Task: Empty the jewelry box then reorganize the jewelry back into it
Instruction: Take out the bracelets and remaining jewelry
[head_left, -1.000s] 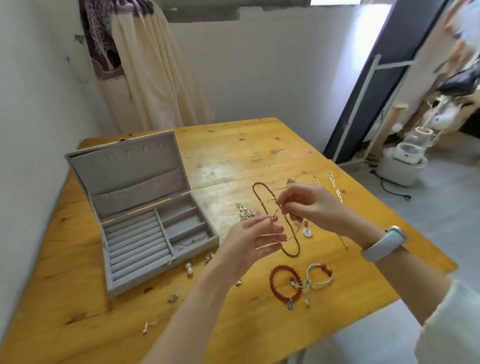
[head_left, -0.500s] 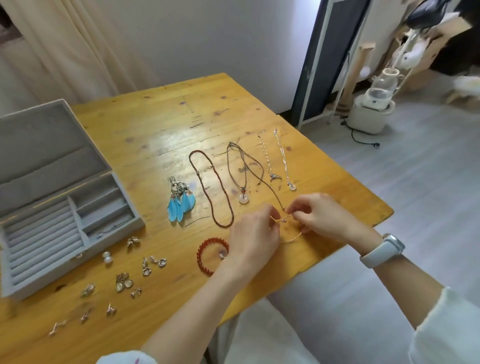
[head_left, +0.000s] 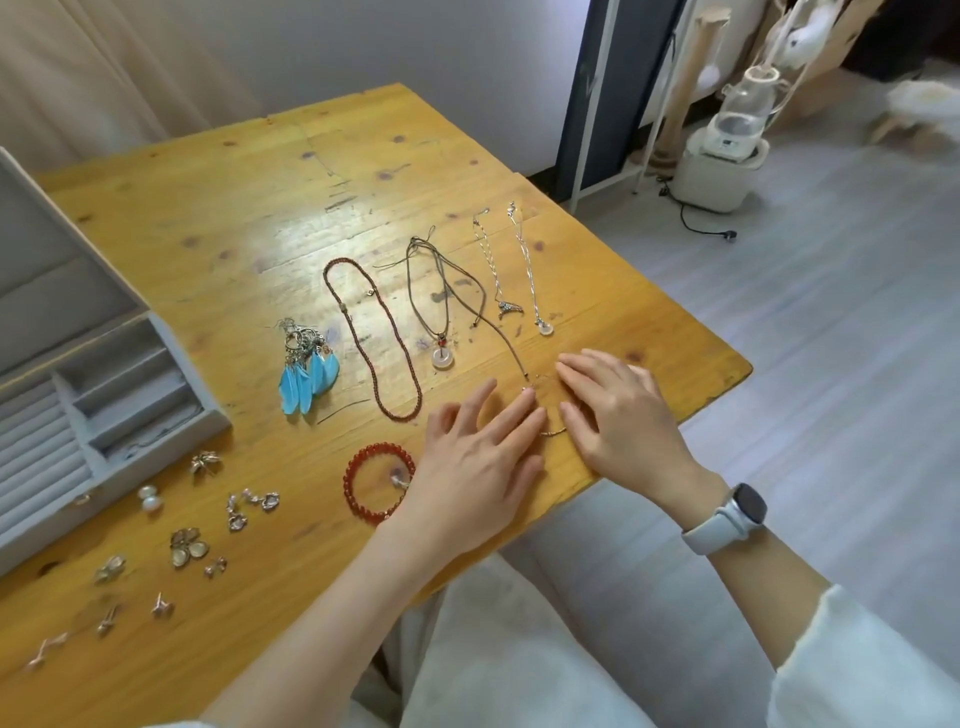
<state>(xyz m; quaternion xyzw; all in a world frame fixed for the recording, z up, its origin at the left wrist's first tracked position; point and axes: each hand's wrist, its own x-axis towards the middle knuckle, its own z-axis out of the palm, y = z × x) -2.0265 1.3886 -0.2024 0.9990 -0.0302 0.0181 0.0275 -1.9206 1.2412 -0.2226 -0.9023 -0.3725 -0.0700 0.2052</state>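
Your left hand (head_left: 470, 460) and your right hand (head_left: 621, 415) lie flat on the wooden table (head_left: 218, 218) near its front edge, with the fingers straight and spread, and neither hand grips anything. Between the fingertips of both hands lies a thin bracelet (head_left: 551, 430); only a small part of it shows, and your fingers touch or cover the rest. The back of your left hand hides part of the red bead bracelet (head_left: 363, 480). Your right wrist wears a white watch (head_left: 732, 517).

The open grey jewelry box (head_left: 98, 395) stands at the left edge of the table, well apart from both hands. Its compartments look almost empty. Beyond your hands lie the brown bead necklace (head_left: 374, 338), the cord necklace with a ring pendant (head_left: 441, 356) and two silver chains (head_left: 514, 270). The blue feather earrings (head_left: 306, 374) lie between the box and the necklaces, and small earrings (head_left: 187, 540) are scattered in front of the box.

Half a second ago both hands pinched the thin bracelet just above the table; now the fingers have opened and press it flat. One second ago you held it higher in the air.
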